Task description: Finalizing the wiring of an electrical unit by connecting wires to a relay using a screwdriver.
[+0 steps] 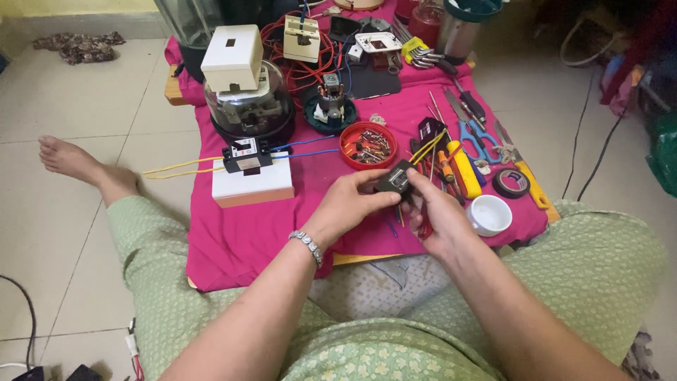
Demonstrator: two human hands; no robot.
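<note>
We've got the small black module [395, 180] w/ yellow wires pinched between left hand [350, 204] & right hand [436, 217] fingers, screwdriver also in right; meter [248, 106] wired, module not yet mounted.

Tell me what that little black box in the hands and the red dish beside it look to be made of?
The small black box, held by left hand and right hand, looks like matte moulded plastic. The red dish seems glossy plastic, judging by its shiny rim.

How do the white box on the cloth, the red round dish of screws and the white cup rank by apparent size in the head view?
1. White box
2. Red round dish
3. White cup, which looks smallest even though it sits nearer the camera.
</note>
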